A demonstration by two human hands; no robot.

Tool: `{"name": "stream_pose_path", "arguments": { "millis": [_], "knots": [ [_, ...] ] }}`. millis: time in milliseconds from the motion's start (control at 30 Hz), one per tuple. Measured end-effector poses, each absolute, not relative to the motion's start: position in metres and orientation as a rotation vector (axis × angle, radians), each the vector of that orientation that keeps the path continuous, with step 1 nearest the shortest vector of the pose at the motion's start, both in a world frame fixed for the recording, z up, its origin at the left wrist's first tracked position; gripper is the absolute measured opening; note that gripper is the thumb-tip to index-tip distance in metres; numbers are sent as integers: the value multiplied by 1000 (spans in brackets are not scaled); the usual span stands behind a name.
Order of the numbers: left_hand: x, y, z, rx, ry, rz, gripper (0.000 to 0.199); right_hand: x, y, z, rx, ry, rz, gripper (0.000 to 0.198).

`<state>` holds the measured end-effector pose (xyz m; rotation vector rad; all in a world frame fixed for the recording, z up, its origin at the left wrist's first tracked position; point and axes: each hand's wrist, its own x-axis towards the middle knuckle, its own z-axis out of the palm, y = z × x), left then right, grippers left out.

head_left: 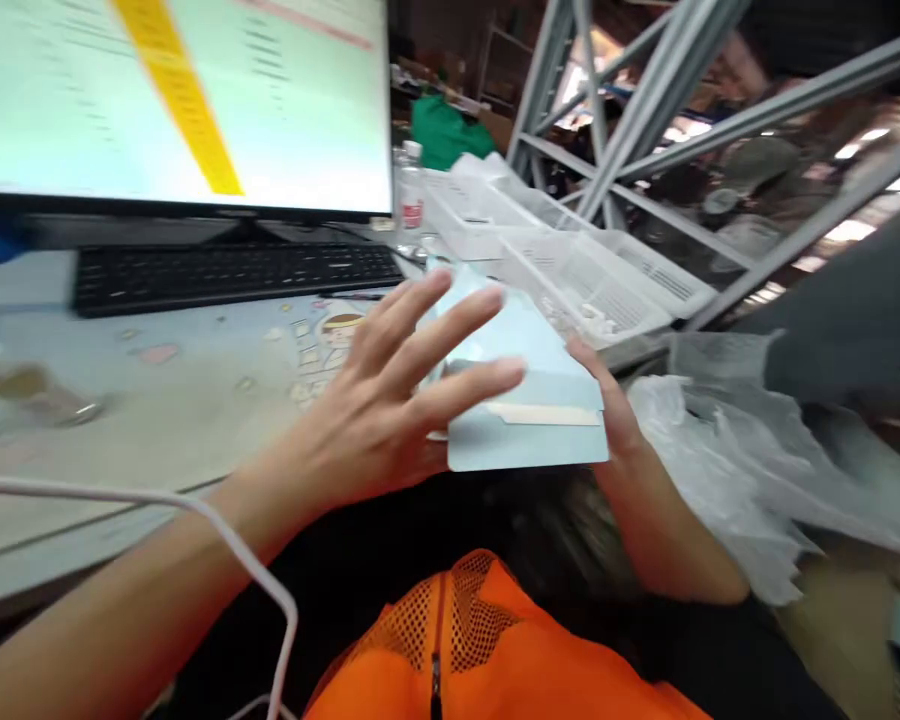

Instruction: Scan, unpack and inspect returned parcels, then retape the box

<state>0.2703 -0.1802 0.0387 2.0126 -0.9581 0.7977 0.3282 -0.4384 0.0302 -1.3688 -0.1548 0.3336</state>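
Note:
A pale blue cardboard box (525, 350) is held over the desk's front edge, with a flap at its near end. My right hand (607, 400) grips the box along its right side; most of its fingers are hidden beneath. Fingers spread, my left hand (412, 370) lies along the left side and over part of the top. Whether its hidden thumb touches the box I cannot tell. A pale cable (217, 520) runs across my left forearm.
A monitor (307, 110) and black keyboard (232, 275) stand at the back left. Beyond the box are a plastic bottle (411, 190) and white plastic baskets (592, 280). Metal rack bars (637, 100) rise at right, above crumpled clear plastic bags (742, 450).

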Motion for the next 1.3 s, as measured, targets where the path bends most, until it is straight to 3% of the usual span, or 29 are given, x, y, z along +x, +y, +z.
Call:
{"name": "stream_pose_path", "arguments": {
  "millis": [167, 267, 333, 467, 567, 767, 900, 1067, 1300],
  "knots": [
    [266, -187, 53, 2010, -614, 772, 25, 327, -430, 10, -1376, -269, 599, 74],
    [271, -186, 47, 1805, -312, 707, 31, 327, -445, 2, -1540, -389, 515, 75],
    [268, -184, 40, 1735, -239, 688, 36, 322, -454, 1, -1701, -470, 259, 65],
    [249, -189, 29, 1818, -241, 728, 31, 302, -466, 8, -1815, -721, -669, 35],
    [235, -196, 22, 1865, -281, 752, 26, 287, -467, 16, -1846, -1167, -934, 44],
    [218, -201, 7, 1814, -238, 663, 26, 282, -455, 7, -2063, -1516, -777, 45],
    [203, -204, 9, 1974, -66, 504, 40, 281, -453, -4, -2020, -1611, -675, 28],
    [195, -202, 17, 2166, 21, 455, 64, 278, -453, -2, -2005, -1637, -637, 26],
    [178, -192, 21, 2100, -173, 287, 49, 280, -466, -2, -1874, -1558, -572, 21]
  ]
}}
